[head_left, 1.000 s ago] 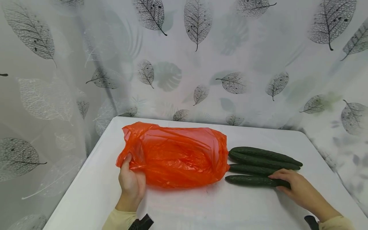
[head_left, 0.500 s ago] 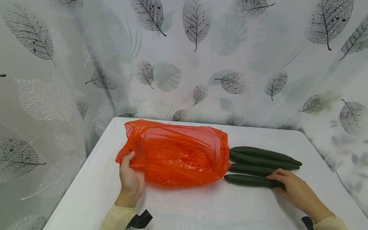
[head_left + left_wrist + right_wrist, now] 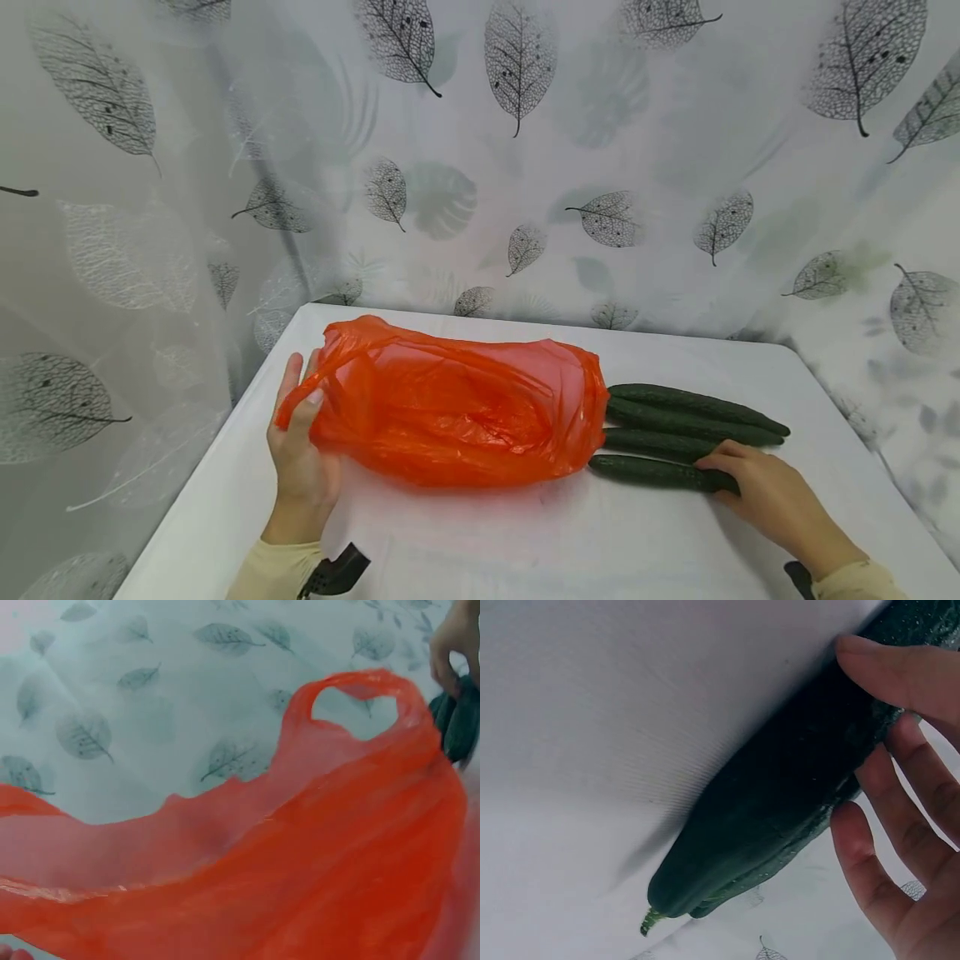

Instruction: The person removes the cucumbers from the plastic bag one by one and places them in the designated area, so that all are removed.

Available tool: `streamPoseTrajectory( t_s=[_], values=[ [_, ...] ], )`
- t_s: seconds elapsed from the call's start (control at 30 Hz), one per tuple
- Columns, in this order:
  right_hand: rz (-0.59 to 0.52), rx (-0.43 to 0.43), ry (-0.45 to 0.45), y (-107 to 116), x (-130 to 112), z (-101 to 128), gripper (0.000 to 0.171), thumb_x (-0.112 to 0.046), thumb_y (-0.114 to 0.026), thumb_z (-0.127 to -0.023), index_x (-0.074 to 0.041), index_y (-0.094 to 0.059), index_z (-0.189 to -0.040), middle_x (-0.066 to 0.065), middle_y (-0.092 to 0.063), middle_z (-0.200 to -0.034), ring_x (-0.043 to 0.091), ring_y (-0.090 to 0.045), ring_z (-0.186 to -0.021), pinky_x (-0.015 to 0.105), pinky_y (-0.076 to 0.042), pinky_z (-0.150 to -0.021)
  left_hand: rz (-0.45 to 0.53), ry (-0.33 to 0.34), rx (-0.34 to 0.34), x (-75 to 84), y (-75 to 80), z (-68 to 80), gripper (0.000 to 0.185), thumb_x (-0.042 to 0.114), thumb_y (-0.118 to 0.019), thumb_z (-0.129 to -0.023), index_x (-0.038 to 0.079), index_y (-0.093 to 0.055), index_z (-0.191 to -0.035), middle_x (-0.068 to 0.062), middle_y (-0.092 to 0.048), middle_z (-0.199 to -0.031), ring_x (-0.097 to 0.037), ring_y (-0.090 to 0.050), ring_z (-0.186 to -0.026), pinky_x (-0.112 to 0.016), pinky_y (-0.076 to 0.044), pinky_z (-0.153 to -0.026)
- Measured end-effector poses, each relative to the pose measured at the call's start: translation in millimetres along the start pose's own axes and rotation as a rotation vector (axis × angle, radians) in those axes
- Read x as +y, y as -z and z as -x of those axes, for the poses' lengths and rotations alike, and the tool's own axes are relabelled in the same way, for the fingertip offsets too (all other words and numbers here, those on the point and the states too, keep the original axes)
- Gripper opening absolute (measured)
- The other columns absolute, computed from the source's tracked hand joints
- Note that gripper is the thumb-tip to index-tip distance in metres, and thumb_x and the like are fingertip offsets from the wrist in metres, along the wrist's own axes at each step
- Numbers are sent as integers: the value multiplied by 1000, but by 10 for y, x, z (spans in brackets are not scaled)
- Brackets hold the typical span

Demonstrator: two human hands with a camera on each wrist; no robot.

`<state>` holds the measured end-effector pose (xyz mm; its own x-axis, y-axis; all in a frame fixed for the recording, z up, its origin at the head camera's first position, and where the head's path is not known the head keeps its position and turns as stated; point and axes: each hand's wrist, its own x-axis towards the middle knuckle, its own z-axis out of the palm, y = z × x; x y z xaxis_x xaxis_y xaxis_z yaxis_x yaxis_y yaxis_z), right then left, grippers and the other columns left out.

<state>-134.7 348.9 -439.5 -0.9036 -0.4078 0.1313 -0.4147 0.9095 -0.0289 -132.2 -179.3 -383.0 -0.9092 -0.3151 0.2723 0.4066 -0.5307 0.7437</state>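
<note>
A thin orange plastic bag point(image 3: 450, 408) with loop handles lies on its side on the white table in the head view. At its left end my left hand point(image 3: 300, 467) has its fingers raised and fairly straight, with a handle strip point(image 3: 307, 387) crossing over them. The other handle loop point(image 3: 405, 694) stands up in the left wrist view. Several dark green cucumbers point(image 3: 690, 404) lie side by side to the right of the bag. My right hand point(image 3: 768, 487) grips the right end of the nearest cucumber point(image 3: 645, 471), thumb and fingers on either side point(image 3: 780, 780).
The white table point(image 3: 480, 550) has its far edge against a leaf-patterned curtain point(image 3: 450, 208), which also hangs at both sides. The left ends of the cucumbers are close to the right end of the bag.
My left hand has let its grip on the bag's left end loosen and moved left, fingers now extended at the handle. My right hand and its cucumber have shifted slightly left.
</note>
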Motion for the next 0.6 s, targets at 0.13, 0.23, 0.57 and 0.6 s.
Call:
streamPoseTrajectory(
  t_s=[0.13, 0.23, 0.57, 0.6],
  values=[
    [0, -4, -18, 35, 8, 4, 42, -17, -84, -57, -23, -69, -96, -7, -58, -96, 17, -60, -74, 37, -49, -57, -158, -16, 1, 116, -52, -48, 71, -8, -56, -85, 18, -27, -144, -5, -30, -146, -26, -32, -130, -32, -40, -92],
    [-21, -5, -46, 69, -2, -1, 40, -31, -83, -61, -23, -69, -98, -9, -58, -96, 17, -60, -76, 38, -49, -58, -391, 50, -8, 159, -82, -60, 88, -9, -67, -76, 25, -25, -145, 0, -27, -147, -22, -31, -131, -28, -42, -88],
    [-87, 82, -99, 550, -183, -338, 58, -57, -61, -77, -16, -60, -118, 5, -59, -106, 26, -61, -82, 48, -47, -62, -653, 195, -338, 576, -60, -119, 92, 15, -67, -83, 25, -3, -148, 6, -3, -153, -19, -8, -138, -29, -25, -105],
    [-86, 100, -95, 626, -194, -389, 58, -56, -62, -78, -16, -59, -120, 7, -58, -107, 27, -60, -83, 48, -47, -63, -625, 162, -348, 645, -100, -138, 85, 16, -61, -86, 21, -3, -148, 4, -3, -153, -19, -7, -139, -31, -20, -107]
  ],
)
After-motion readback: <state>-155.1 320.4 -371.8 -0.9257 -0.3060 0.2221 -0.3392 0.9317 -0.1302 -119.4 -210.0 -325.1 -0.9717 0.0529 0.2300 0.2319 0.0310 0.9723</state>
